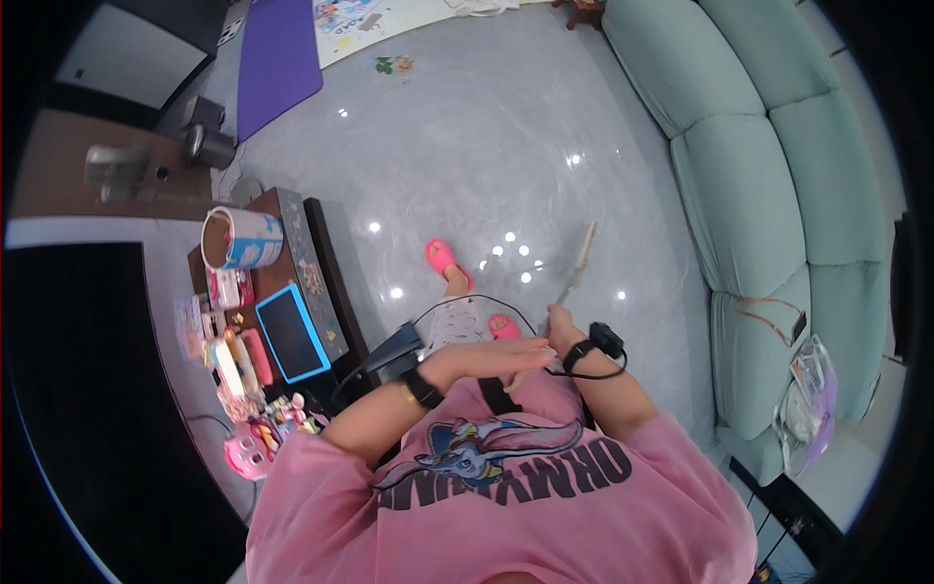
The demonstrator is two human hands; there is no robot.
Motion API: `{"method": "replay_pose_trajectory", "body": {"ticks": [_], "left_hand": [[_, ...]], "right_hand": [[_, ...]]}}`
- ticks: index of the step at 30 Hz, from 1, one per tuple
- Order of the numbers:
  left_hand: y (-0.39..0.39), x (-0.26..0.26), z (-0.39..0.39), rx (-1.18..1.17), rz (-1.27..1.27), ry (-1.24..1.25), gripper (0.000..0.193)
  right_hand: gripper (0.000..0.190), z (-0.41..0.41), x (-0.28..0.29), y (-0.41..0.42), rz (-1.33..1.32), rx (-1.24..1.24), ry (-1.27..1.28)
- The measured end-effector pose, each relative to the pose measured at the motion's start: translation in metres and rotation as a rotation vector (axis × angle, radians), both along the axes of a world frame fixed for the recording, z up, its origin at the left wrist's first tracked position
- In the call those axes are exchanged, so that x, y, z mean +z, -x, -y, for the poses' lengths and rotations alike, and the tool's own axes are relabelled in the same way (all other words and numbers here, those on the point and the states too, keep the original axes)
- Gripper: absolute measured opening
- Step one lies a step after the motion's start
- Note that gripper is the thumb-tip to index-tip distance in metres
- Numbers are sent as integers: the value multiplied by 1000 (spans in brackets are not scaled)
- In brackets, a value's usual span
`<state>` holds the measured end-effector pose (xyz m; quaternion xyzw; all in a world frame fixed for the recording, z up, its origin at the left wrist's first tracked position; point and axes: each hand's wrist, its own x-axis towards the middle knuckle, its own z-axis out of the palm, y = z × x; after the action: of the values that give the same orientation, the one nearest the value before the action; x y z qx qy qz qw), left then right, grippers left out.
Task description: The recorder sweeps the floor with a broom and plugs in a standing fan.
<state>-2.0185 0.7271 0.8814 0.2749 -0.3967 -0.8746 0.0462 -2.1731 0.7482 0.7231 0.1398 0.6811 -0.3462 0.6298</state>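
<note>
My right hand (560, 327) is closed around the end of a thin, pale stick-like object (584, 252), which slants away over the grey floor. What kind of object it is, I cannot tell. In front of my pink shirt, my left hand (511, 356) reaches across with its fingers extended, close to my right wrist; its palm is hidden. Black straps circle both wrists, and a small black device (606, 341) with a cable sits at the right one. Another dark device (394, 349) is by my left wrist. Pink slippers (441, 257) are on my feet.
A green sofa (744, 182) runs along the right, with a plastic bag on it. On the left, a low cabinet (310, 270) carries a paper bucket (255, 239), a blue-framed tablet (294, 333) and toys. Farther off lie a purple mat (277, 69) and an artificial-looking flower (394, 65).
</note>
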Motion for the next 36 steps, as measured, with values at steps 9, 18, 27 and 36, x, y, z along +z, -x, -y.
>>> {"method": "replay_pose_trajectory", "body": {"ticks": [9, 18, 27, 36], "left_hand": [[33, -193, 68, -300, 610, 1071, 30], [-172, -131, 369, -722, 1085, 1301, 27], [-219, -64, 348, -357, 1053, 988, 46], [-167, -181, 190, -49, 67, 485, 43]], "right_hand": [[15, 4, -248, 7, 173, -746, -399], [28, 349, -204, -255, 468, -516, -162], [33, 389, -109, -293, 549, -440, 237], [37, 121, -165, -161, 430, -711, -289]]}}
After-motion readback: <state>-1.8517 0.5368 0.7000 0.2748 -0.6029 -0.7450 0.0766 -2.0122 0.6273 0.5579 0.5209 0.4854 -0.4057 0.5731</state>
